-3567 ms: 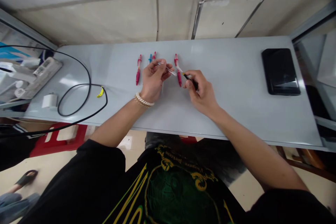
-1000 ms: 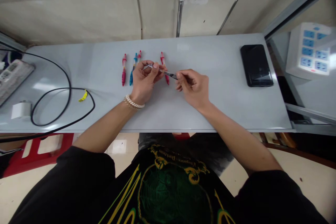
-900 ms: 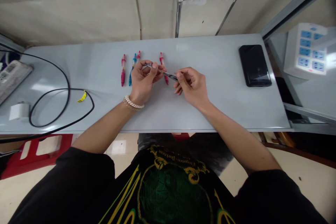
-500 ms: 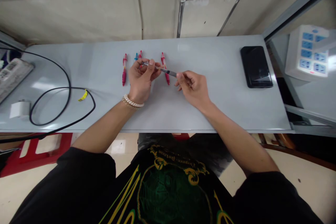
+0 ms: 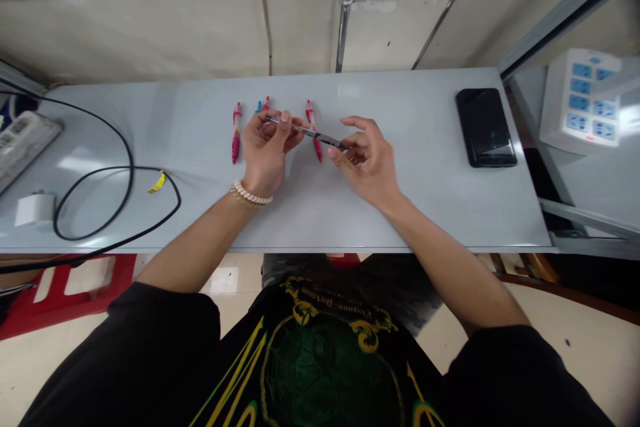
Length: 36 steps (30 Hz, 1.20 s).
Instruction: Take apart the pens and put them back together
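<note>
A slim grey and black pen [image 5: 316, 136] is held slantwise above the table, its right end lower. My left hand [image 5: 267, 147] is closed on the pen's left end, thumb pressed over it. The right end lies at the thumb and curled fingers of my right hand [image 5: 369, 157], whose index finger is lifted off. Beyond the hands, a red and white pen [image 5: 237, 133] lies at the left and another red pen [image 5: 310, 113] passes beneath the held one. A third red pen [image 5: 267, 102] and a blue-tipped thing [image 5: 259, 107] are partly hidden by my left hand.
On the grey table [image 5: 430, 207] a black phone [image 5: 486, 128] lies at the right. A looped black cable [image 5: 131, 167] with a yellow tag, a white charger [image 5: 35, 209] and a power strip [image 5: 25, 143] occupy the left. A white socket block [image 5: 583, 100] is beyond the right edge.
My right index finger has lifted and spread from the thumb, and more of the pen's right end shows. The left hand keeps its grip almost unmoved.
</note>
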Tool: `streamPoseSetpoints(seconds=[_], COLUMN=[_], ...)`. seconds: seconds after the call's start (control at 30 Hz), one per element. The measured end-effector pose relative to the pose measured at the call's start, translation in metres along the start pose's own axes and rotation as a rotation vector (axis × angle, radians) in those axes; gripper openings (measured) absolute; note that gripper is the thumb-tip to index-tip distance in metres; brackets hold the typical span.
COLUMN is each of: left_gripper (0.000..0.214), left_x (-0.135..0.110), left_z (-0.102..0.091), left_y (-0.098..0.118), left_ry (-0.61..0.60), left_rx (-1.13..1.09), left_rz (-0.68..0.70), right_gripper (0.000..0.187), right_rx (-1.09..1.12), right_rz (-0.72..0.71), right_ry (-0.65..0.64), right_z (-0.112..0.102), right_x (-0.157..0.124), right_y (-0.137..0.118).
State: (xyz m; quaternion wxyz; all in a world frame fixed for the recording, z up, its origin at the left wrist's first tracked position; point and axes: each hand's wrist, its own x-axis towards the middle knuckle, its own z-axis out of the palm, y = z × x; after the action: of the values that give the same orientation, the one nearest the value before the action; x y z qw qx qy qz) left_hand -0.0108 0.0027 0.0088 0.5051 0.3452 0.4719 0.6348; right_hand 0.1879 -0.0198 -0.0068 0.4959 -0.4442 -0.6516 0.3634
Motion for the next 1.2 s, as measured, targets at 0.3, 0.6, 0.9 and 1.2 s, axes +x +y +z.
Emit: streamPoseSetpoints(seconds=[0.3, 0.6, 0.9, 1.2], left_gripper=[0.028, 0.038, 0.023, 0.065], left_x=[-0.002, 0.007, 0.002, 0.009], left_z=[0.0, -0.008, -0.003, -0.009], left_y=[0.001, -0.015, -0.006, 0.024], left_ry=[0.004, -0.086, -0.208, -0.134], left_rx=[0.021, -0.002, -0.129, -0.316], left_rz=[0.013, 0.123, -0.094, -0.365], right_gripper=[0.053, 0.054, 0.044, 0.062], right_rx=[-0.043, -0.094, -0.285, -0.228], right_rz=[-0.031, -0.069, -0.096, -0.113], right_ry=[-0.043, -0.068, -0.122, -0.147], right_z=[-0.001, -0.001, 0.002, 0.003], right_x=[0.0, -0.001, -0.001, -0.001], right_y=[-0.001, 0.001, 0.007, -0.002])
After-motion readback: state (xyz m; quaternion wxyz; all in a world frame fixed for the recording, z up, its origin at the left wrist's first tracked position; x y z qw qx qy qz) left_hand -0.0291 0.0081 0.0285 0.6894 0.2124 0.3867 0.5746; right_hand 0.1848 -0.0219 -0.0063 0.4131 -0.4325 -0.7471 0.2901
